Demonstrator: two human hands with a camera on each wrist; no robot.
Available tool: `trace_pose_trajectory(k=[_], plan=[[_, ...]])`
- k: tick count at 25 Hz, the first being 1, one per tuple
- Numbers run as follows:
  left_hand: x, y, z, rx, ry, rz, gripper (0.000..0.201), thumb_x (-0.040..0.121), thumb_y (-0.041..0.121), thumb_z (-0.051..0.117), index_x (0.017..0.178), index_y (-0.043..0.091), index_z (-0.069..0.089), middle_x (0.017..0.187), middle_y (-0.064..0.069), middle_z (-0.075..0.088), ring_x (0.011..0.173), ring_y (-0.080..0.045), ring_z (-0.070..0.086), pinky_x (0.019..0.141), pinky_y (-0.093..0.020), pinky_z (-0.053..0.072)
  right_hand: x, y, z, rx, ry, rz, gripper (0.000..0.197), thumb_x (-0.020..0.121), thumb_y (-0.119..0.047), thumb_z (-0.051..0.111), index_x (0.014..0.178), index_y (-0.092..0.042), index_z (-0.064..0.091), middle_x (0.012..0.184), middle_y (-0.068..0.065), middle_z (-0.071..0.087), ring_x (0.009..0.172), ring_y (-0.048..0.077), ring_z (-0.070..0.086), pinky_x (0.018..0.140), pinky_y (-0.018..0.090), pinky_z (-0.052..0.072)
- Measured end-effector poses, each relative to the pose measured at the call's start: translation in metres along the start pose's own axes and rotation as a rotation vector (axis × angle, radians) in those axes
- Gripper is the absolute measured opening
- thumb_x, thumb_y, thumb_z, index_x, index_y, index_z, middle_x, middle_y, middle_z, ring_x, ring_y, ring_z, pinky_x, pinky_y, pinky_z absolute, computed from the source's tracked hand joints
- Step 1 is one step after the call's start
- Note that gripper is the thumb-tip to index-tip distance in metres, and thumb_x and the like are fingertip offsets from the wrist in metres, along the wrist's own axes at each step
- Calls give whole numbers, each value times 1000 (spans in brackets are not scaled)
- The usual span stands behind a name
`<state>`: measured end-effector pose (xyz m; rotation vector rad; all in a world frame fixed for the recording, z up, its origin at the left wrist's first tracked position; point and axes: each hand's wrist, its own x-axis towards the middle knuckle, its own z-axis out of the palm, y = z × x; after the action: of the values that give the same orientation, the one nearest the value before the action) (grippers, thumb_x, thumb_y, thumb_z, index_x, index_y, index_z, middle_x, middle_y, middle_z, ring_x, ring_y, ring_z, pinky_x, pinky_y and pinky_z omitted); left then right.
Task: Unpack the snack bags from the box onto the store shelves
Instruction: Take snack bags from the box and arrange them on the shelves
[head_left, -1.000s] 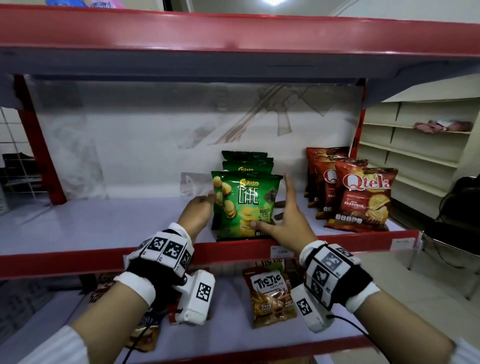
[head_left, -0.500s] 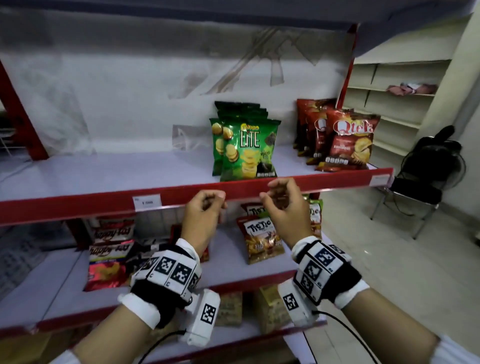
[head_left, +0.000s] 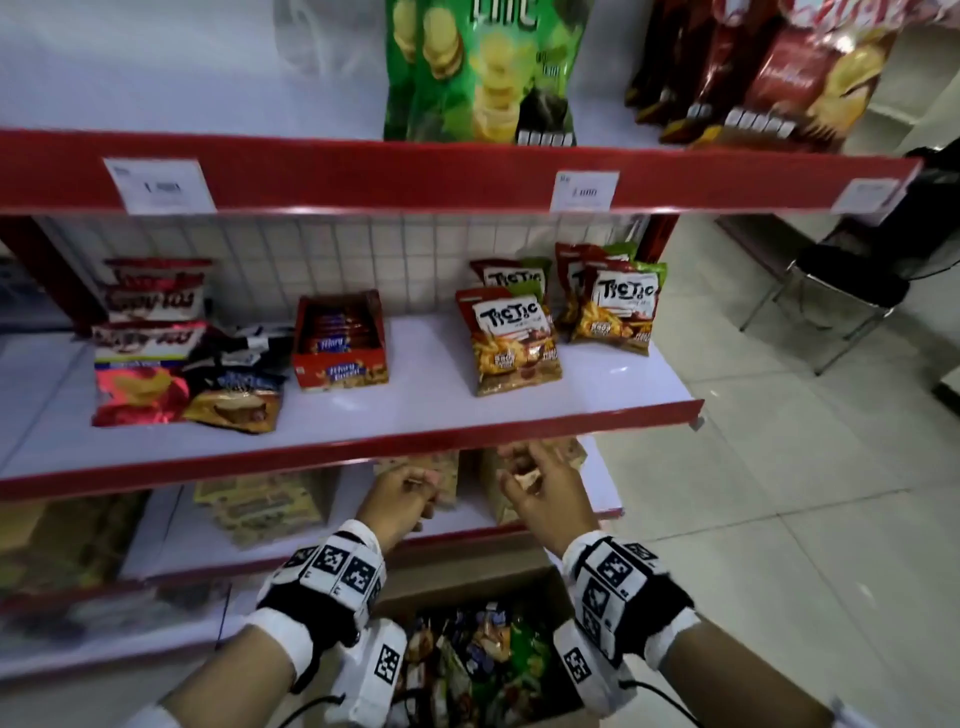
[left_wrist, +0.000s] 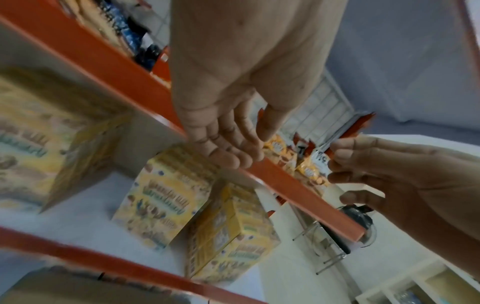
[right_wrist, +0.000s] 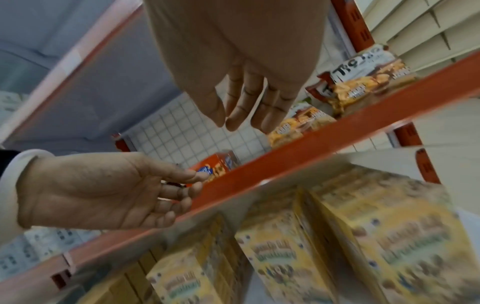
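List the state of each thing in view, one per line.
left hand: empty, fingers loosely curled
right hand: empty, fingers relaxed
cardboard box: open, bags inside
green chip bags: upright, top shelf
Tic Tic bags: propped upright, middle shelf
red biscuit carton: open

left hand (left_wrist: 233, 98): palm to camera, fingers (left_wrist: 228, 158) loosely extended, nothing held
right hand (left_wrist: 405, 181): at right, fingers relaxed, nothing held
shelf edge (left_wrist: 298, 185): orange, diagonal behind both hands
yellow boxes (left_wrist: 168, 197): on shelf below, blurred
snack bags (left_wrist: 309, 164): on shelf above the edge
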<state>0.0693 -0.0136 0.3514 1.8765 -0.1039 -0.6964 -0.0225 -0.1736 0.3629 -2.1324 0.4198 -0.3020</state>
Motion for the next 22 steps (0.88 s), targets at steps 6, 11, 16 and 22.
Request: trace_pose_trajectory(k=[6,11,16,22], plan=[[31,-89,44,-3,49,-187,17,97,1,45,88,9,57,75,-6,59,57,-14,52,51,-22,40,-8,116,33,-101,-240,149,22,86,-5,58,107,-13,60,92,3,57,84,12,53,70,4,37],[75,-184,80,18,70,-283,17,96,2,46,88,10,58,74,-5,58,60,-16,52,52,-24,39,-13,223,88,-172,-356,155,22,86,-3,57,107,-7,63,86,2,59,85,23,61,75,10,43],[134,-299,101,31,79,-313,15,97,4,45,91,10,58,76,-2,60,62,-14,53,55,-24,41,-15,329,167,-233,-441,137,21,87,-2,53,105,-11,61,86,6,65,89,24,60,84,24,47],[198,-426,125,87,43,-295,17,97,5,47,86,14,58,75,0,60,58,-12,51,42,-10,40,-7,434,260,-271,-710,91,38,88,-1,54,122,-17,60,111,6,64,88,15,56,79,21,43]])
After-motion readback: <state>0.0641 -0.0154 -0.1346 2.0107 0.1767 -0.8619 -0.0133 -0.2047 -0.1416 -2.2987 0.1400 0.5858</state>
